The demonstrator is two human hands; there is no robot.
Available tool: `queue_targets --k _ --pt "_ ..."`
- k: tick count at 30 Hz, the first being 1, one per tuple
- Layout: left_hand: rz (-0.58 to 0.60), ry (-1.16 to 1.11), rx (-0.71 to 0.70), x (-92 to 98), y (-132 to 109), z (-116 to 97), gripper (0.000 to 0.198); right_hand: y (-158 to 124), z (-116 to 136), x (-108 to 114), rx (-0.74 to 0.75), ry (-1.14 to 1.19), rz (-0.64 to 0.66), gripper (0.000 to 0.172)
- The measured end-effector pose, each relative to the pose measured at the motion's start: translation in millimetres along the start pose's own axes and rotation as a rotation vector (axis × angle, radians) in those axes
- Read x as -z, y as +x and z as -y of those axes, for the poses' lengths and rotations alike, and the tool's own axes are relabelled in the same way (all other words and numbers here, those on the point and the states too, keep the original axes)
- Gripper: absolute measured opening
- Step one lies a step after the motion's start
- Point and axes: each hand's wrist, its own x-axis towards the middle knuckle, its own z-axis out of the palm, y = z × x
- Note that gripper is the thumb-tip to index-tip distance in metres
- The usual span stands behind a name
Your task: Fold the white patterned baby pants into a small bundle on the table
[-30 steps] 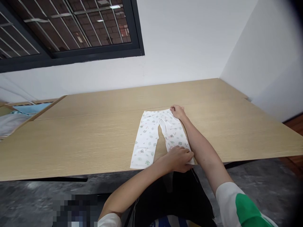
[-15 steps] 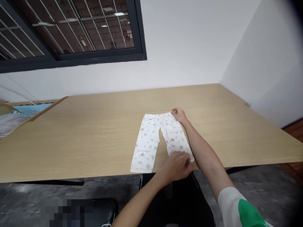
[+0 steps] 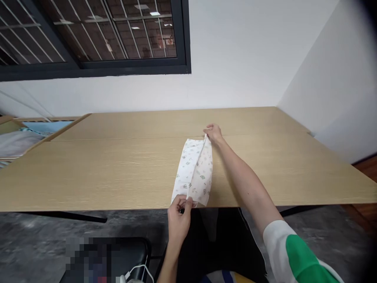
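A small pair of white patterned trousers [image 3: 196,169] lies on the light wooden table [image 3: 118,173], one leg turned over toward the other. My right hand [image 3: 212,133] pinches the waistband at the far end. At the table's front edge my left hand [image 3: 179,218] pinches the cuff of the turned leg. Both hands are closed on the cloth.
A dark-framed window [image 3: 94,35] is in the white wall behind the table. A wooden cot with bedding [image 3: 17,141] stands at the far left. A black chair seat [image 3: 106,259] is below the table's front edge. The right wall meets the table's far right corner.
Both hands have carried the right trouser leg leftward over the left leg. My left hand moved left along the front edge; my right hand shifted slightly left with the waistband.
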Motion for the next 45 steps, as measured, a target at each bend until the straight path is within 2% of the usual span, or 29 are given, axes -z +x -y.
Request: queue_targets --k 3,7,10,12,14,16,19,22,24,26,28,31,33,36,41,45 --pt "-0.102 0.099 -0.026 13.6 -2.9 6.6 0.030 -6.4 28.9 -35.8 -0.094 0.081 0.028 0.035" --pt "-0.183 0.229 -0.034 27.6 -1.6 14.2 0.027 -17.4 50.2 -78.9 -0.084 0.018 0.073 0.031" --pt "-0.195 0.291 0.013 37.6 0.3 19.6 0.026 -25.2 55.1 -97.5 -0.046 -0.059 0.119 0.034" --pt "-0.186 0.355 0.035 42.7 0.2 23.0 0.026 -31.9 58.5 -101.1 -0.011 -0.100 0.154 0.034" --pt "-0.221 0.475 0.035 45.3 -2.0 25.9 0.024 -41.5 65.0 -98.5 0.035 -0.138 0.172 0.031" --pt "-0.316 0.590 0.012 45.0 -6.8 28.0 0.024 -55.5 75.6 -91.5 0.127 -0.178 0.182 0.028" --pt "-0.422 0.654 -0.156 38.9 -18.0 28.6 0.024 -88.8 95.6 -76.0 0.347 -0.202 0.251 0.033" --pt "-0.351 0.703 -0.425 26.7 -29.4 27.2 0.017 -140.0 111.2 -56.6 0.575 -0.189 0.452 0.048" --pt "-0.282 0.779 -0.517 16.6 -34.8 27.5 0.026 -180.4 114.8 -42.6 0.731 -0.178 0.614 0.061" --pt "-0.250 0.883 -0.526 7.0 -37.8 30.3 0.034 -218.6 112.1 -29.7 0.867 -0.146 0.739 0.064" --pt "-0.238 0.981 -0.499 0.1 -39.3 35.0 0.030 -248.2 104.5 -20.2 0.945 -0.099 0.803 0.063" --pt "-0.216 1.041 -0.478 -3.8 -40.6 42.0 0.023 -269.1 90.2 -13.8 0.969 -0.084 0.861 0.064" --pt "-0.199 1.033 -0.476 -3.4 -41.7 44.2 0.024 -268.5 81.4 -13.9 0.943 -0.136 0.891 0.063" --pt "-0.179 1.016 -0.474 -1.8 -43.4 43.8 0.033 -252.0 68.3 -18.8 0.884 -0.242 0.877 0.062" --pt "-0.162 1.020 -0.467 -2.1 -44.3 42.4 0.042 -199.6 41.7 -35.8 0.843 -0.332 0.750 0.061" --pt "-0.170 1.050 -0.479 -2.4 -43.9 44.2 0.041 -151.1 24.3 -49.3 0.755 -0.369 0.704 0.065"
